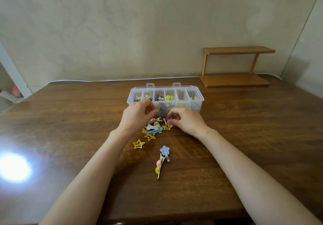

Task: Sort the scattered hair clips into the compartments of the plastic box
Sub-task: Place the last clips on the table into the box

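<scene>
Fingertips (172, 118) of the right hand (188, 122) are pressed together on a small pink clip (168, 122). It is pinched from above, at the right edge of the pile of clips (153, 130), just over a yellow star clip (167, 128). Whether it is lifted off the star or touching it cannot be told. Its long side looks tipped up and a little to the left, but it is too small for more to be said.

Fingers (150, 109) of the left hand (136, 117) are curled in, close to the front wall of the plastic box (182, 100). Whether anything is held in them cannot be told.

The box is found just behind both hands, farther from the person. So the pink clip has to be carried up and away, over the front wall, and then dropped into a compartment. The right hand is the nearer one, since the clip is held by it. Six compartments are seen in a row, and clips are seen in most of them.

More clips are left on the table (244, 128). A lone yellow star (138, 143), a blue flower clip (164, 151) and a long clip with pink and yellow balls (159, 168) are laid nearer to the person. A wooden shelf (236, 67) is set far back on the right.
</scene>
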A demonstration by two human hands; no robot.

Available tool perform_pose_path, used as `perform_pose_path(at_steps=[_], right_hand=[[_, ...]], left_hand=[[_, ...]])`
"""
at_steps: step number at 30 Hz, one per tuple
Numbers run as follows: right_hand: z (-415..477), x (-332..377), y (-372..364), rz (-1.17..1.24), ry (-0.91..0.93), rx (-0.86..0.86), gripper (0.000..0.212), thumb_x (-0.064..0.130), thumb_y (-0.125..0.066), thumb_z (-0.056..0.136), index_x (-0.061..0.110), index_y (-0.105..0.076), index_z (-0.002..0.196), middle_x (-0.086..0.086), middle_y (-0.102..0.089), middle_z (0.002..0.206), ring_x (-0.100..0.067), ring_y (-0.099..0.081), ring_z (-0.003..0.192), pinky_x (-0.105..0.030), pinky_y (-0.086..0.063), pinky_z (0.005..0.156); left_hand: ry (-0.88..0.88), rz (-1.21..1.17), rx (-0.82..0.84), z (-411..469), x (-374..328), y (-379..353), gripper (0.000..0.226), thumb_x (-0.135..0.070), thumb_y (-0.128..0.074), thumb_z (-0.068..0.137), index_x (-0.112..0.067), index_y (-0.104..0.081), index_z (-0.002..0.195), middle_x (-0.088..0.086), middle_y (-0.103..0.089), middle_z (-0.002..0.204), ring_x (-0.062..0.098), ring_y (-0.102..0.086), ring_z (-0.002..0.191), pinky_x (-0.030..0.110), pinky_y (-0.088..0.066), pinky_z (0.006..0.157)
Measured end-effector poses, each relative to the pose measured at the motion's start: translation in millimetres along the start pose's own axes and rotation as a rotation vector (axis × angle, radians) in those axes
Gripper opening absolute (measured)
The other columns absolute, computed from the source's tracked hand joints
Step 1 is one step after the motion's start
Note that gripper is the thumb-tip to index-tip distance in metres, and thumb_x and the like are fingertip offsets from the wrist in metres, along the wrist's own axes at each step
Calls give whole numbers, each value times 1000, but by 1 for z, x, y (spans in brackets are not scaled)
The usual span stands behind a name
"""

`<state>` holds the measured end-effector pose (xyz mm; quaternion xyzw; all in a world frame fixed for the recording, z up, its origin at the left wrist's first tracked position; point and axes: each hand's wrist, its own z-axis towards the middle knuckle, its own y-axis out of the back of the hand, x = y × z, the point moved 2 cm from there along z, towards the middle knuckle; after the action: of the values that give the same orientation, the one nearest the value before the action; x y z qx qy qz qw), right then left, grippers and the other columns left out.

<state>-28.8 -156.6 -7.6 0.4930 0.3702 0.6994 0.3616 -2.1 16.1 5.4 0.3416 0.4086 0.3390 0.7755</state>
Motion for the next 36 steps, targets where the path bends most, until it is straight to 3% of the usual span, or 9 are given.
perform_pose_path(at_steps=[3, 8, 15, 20, 26, 29, 31, 36], right_hand=[[0, -1, 3, 20, -23, -6, 12, 34, -66, 85, 25, -66, 92, 20, -45, 68, -7, -48, 77, -20, -28, 55], [1, -3, 7, 58, -82, 29, 10, 34, -67, 84, 23, -67, 86, 12, -57, 81, -7, -52, 81, -22, -36, 64], [0, -2, 14, 49, -117, 141, 3, 24, -68, 83, 24, -65, 85, 6, -63, 95, -11, -57, 91, -30, -48, 75], [-2, -3, 23, -25, -134, 169, 4, 22, -63, 88, 23, -63, 92, 5, -57, 97, -12, -54, 96, -29, -47, 77], [-3, -5, 26, -63, -121, 126, 10, 30, -69, 83, 24, -67, 91, 10, -57, 93, -8, -52, 91, -27, -41, 70], [-3, -4, 30, -10, -64, 38, 9, 31, -70, 82, 26, -69, 89, 18, -53, 77, -2, -51, 76, -21, -37, 60], [-4, 2, 28, 47, -4, 76, 10, 27, -71, 81, 27, -68, 91, 18, -48, 70, 0, -46, 66, -19, -32, 56], [-5, 10, 17, -50, 29, 193, 27, 39, -75, 74, 31, -67, 98, 17, -45, 70, -1, -43, 66, -20, -30, 56]], left_hand=[[-28, 139, 41, 0, 2, 1, 14, -31, -60, 87, -21, -63, 96, -7, -67, 92, 15, -61, 85, 30, -50, 69], [-32, 254, 184, -1, 3, -2, 14, -30, -62, 87, -22, -62, 98, -3, -67, 99, 18, -61, 92, 33, -50, 71], [-92, 81, 239, -4, -4, -10, 12, -22, -65, 85, -19, -65, 96, -3, -67, 97, 15, -61, 90, 30, -51, 73], [-99, -57, 268, -5, -7, -15, 15, -14, -67, 82, -17, -64, 98, -6, -67, 94, 10, -62, 88, 28, -52, 79], [-94, -88, 275, -4, -5, -12, 19, -6, -66, 82, -14, -63, 99, -5, -64, 93, 8, -61, 87, 20, -49, 78], [-77, -80, 269, -4, -4, -12, 18, -5, -66, 82, -14, -63, 98, -5, -63, 90, 9, -60, 85, 22, -49, 77], [-70, -76, 255, -4, -3, -11, 18, -5, -66, 82, -14, -63, 97, -6, -62, 88, 9, -60, 85, 19, -46, 74], [-59, -69, 217, -3, -4, -7, 13, -9, -63, 85, -14, -63, 97, -7, -59, 86, 7, -56, 82, 14, -40, 68]])
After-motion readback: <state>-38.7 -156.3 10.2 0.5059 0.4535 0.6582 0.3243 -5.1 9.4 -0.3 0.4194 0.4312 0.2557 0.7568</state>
